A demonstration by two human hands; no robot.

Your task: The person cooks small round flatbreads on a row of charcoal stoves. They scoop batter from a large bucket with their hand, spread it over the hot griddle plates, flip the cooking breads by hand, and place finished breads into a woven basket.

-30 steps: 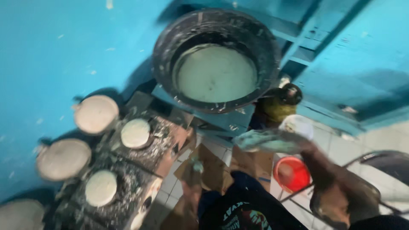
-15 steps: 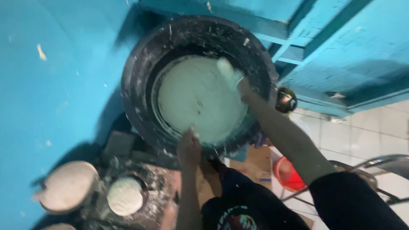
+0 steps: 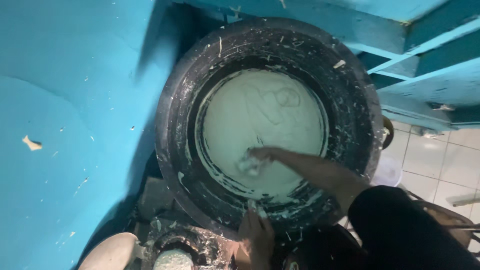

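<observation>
Tub [image 3: 180,125]: I read it as black rubber or plastic, matt, streaked with dried pale splashes.
Mix [image 3: 260,120]: pale cream, wet, smooth with a dull sheen; I see faint swirl marks.
Right hand [image 3: 255,161]: fingers coated in the wet mix.
Left hand [image 3: 256,232]: smeared pale, on the rim.
Wall [image 3: 75,100]: turquoise paint, matt, chipped in spots.
Floor tiles [image 3: 425,155]: white, glossy.

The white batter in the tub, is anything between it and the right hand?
Nothing visible. The right hand is already in the batter at its near edge, inside the black tub. The left hand rests on the tub's near rim.
</observation>
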